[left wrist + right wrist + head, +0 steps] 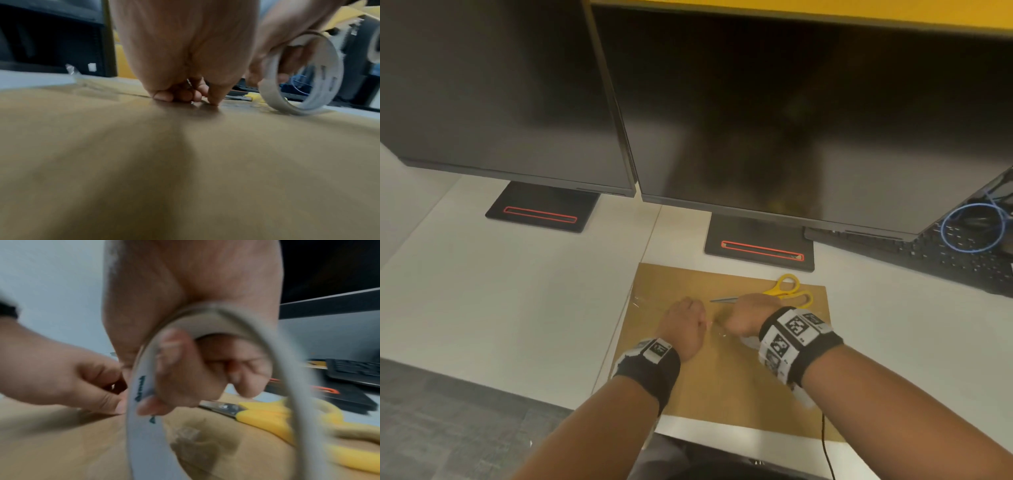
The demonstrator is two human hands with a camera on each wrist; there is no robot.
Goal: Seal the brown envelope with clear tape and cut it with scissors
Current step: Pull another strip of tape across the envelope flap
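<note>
The brown envelope (722, 383) lies flat on the white desk. A strip of clear tape (645, 301) runs across it from its left edge towards the roll. My left hand (685, 322) has its fingers curled, and its thumb tip and fingertips (213, 101) press the strip onto the envelope. Just to its right, my right hand (743, 317) grips the tape roll (141, 426) with fingers through the core, the roll's edge standing on the envelope (185, 162). Yellow-handled scissors (787, 293) lie shut on the envelope just beyond the right hand.
Two dark monitors (791, 120) on black stands (756, 246) stand close behind the envelope. A black keyboard (945, 260) and a coiled blue cable (972, 228) are at the back right. A black cord (825, 442) hangs over the desk's front edge.
</note>
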